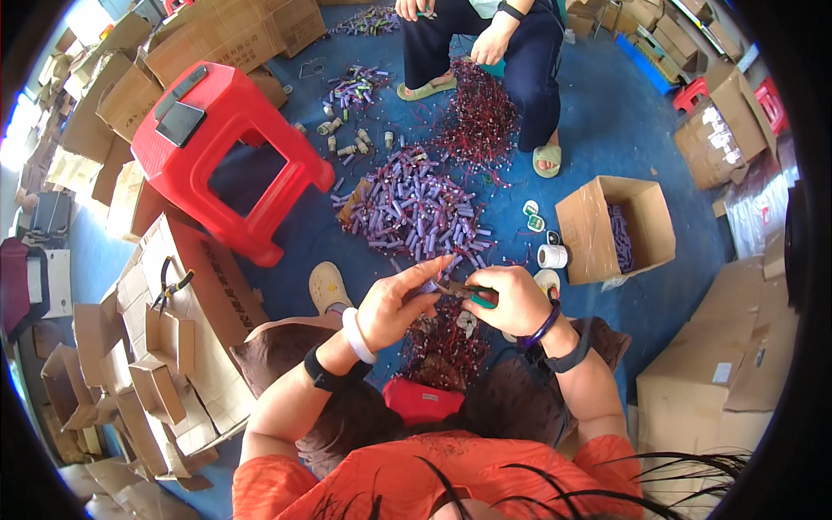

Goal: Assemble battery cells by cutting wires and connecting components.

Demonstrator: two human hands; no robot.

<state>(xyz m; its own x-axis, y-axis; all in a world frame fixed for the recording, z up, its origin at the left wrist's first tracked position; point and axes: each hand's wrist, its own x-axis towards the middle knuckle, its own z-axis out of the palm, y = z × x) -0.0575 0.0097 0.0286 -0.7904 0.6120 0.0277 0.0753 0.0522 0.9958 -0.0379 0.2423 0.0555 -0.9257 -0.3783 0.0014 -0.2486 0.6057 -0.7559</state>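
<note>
My left hand (394, 305) pinches a small purple battery cell (426, 287), partly covered by the fingers, with a bit of red wire by the fingertips. In my right hand (513, 300) is a pair of green-handled pliers (452, 288). Their jaws reach to the cell at my left fingertips; whether they grip a wire is too small to tell. Just beyond both hands lies a heap of purple battery cells (420, 204) on the blue floor. Below my hands, between my knees, sits a pile of red and dark wires (444, 342).
A red stool (204, 104) carrying a phone (180, 124) stands at the left. Black-and-yellow pliers (169, 286) lie on cardboard nearby. An open carton (598, 230) holding purple cells is at the right. Opposite, a seated person (529, 52) works over another wire heap (477, 121).
</note>
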